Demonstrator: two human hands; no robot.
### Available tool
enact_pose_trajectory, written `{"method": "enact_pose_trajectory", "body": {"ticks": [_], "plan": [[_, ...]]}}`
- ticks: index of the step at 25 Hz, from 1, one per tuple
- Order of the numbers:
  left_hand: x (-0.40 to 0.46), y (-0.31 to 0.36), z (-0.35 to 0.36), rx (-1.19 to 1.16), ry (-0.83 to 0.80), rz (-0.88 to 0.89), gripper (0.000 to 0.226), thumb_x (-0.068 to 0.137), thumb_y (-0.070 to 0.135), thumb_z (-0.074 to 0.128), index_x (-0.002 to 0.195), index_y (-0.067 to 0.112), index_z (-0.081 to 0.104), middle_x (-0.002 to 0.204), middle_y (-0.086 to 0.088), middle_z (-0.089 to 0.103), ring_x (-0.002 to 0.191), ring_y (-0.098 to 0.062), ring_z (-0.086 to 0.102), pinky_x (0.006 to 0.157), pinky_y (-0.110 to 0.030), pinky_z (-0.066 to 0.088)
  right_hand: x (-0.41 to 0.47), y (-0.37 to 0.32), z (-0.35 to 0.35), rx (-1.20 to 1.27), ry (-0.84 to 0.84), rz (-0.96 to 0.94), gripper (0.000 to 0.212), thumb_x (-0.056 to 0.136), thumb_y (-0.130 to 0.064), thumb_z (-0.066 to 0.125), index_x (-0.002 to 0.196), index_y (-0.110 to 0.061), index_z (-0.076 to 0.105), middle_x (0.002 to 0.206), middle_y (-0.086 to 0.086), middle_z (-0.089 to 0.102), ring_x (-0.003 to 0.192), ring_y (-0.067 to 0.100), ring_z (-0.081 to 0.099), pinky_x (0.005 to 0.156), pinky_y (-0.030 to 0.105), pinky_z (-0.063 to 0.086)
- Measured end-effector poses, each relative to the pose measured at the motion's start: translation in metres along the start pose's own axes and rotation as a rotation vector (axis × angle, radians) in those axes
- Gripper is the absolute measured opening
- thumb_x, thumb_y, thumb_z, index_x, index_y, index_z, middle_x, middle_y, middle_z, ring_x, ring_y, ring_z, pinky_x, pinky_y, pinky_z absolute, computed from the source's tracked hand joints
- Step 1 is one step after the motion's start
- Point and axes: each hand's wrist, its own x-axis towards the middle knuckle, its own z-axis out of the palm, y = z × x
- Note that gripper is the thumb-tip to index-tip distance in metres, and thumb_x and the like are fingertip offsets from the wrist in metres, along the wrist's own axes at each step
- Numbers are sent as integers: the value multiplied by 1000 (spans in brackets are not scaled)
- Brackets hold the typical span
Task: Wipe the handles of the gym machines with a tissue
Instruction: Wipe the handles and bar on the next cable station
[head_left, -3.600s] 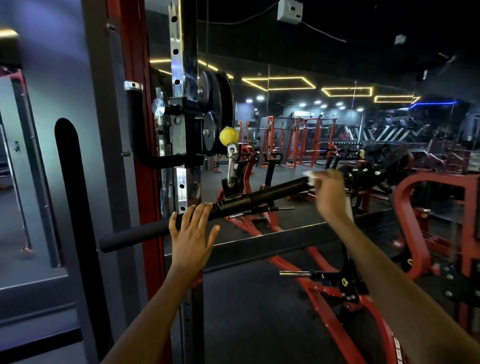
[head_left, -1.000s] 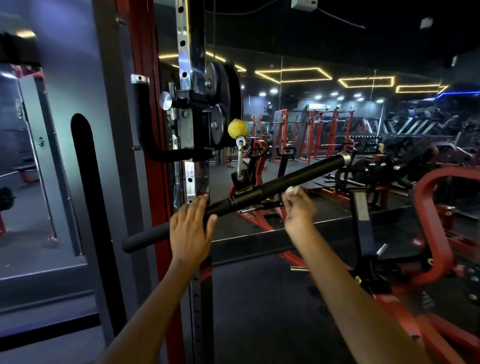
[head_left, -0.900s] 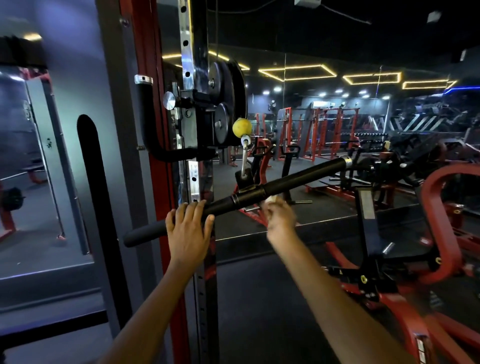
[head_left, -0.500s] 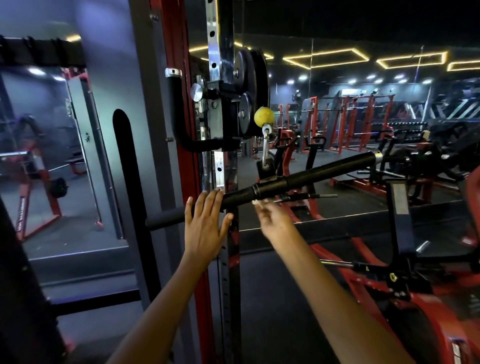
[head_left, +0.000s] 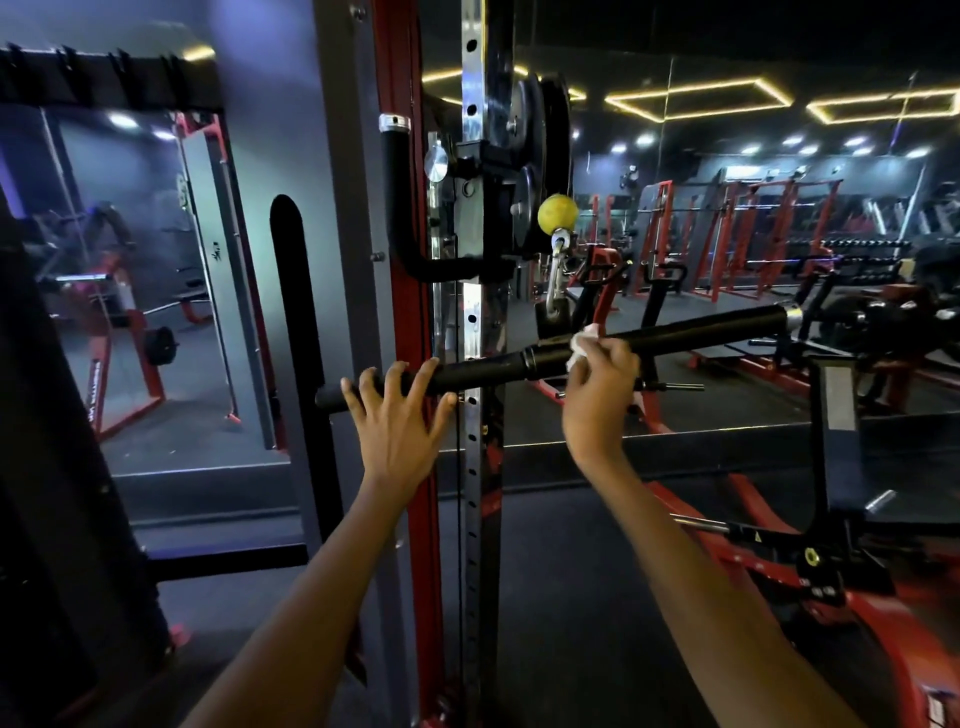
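Back along the bar (head_left: 675, 332) comes the right hand (head_left: 597, 395), tissue (head_left: 582, 345) pinched against the bar just above its fingers; left hand (head_left: 395, 421) rests fingers draped, unclenched. Best wrap fully, keeping pressure even.

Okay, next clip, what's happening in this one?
A person in a gym is cleaning a cable machine's black bar handle. The left hand steadies the bar near its left end, fingers draped over it. The right hand presses a white tissue against the bar near its middle, below the yellow ball and clip it hangs from.
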Motion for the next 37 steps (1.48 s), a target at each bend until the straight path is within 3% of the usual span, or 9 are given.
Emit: {"method": "enact_pose_trajectory", "body": {"ticks": [4,6,10,12,16,21,27,32,37], "plan": [[-9,-13,-6,-31,25,19,69,94,57,30,141,8,45,135,-16,51,126,-35,44,113,-50,24,-49,-46,46,-147,-445,-366,29,91,-3,52,119,-3,58,117,9,56,102,18,52,90,27,50],[-18,-22,-6,-31,7,28,68,94,56,31,141,9,44,136,-14,52,128,-33,43,113,-48,24,-41,-38,45,-215,-475,-561,31,87,-1,54,117,0,60,115,10,60,105,23,53,89,30,51],[-30,-37,0,-14,-25,42,61,94,54,33,144,19,39,137,-8,48,135,-38,32,117,-60,9,-3,-4,16,-327,-280,-288,34,85,1,58,119,-2,60,125,6,59,115,27,49,100,29,44],[-32,-31,2,-21,-18,43,62,95,54,33,145,18,38,137,-8,48,135,-37,33,117,-59,7,-13,-29,28,-370,-369,-190,35,89,0,52,123,-2,57,129,7,55,123,26,41,105,31,40],[-33,-25,1,-15,-20,36,62,96,52,35,146,14,35,141,-8,47,135,-34,35,118,-53,8,-32,-61,44,-350,-639,-603,34,89,0,46,121,-1,57,122,11,58,115,26,43,99,31,40],[-45,-27,6,-44,-46,73,57,98,46,39,147,18,34,140,-8,45,134,-27,35,118,-50,16,2,-17,15,-547,-364,-141,29,90,-6,51,119,-1,57,121,11,56,121,28,38,101,34,41],[-53,-10,5,-76,-84,50,60,100,49,29,151,17,28,151,-7,37,144,-24,23,120,-43,6,-42,-54,33,-163,-630,-365,28,92,-1,49,117,-4,61,122,8,58,119,22,43,107,33,33],[-61,1,-21,-146,-178,72,66,98,51,22,154,17,14,162,-2,9,148,-18,-8,118,-38,-11,-38,-17,-23,-141,-380,-83,30,89,3,53,116,-5,63,117,13,62,109,25,57,95,19,39],[-82,43,-57,-298,-192,178,54,98,36,36,149,19,34,159,-4,23,149,-24,8,118,-39,-9,-51,-14,-92,-290,-316,109,20,83,2,59,103,6,63,122,25,47,103,35,53,88,23,38]]}}
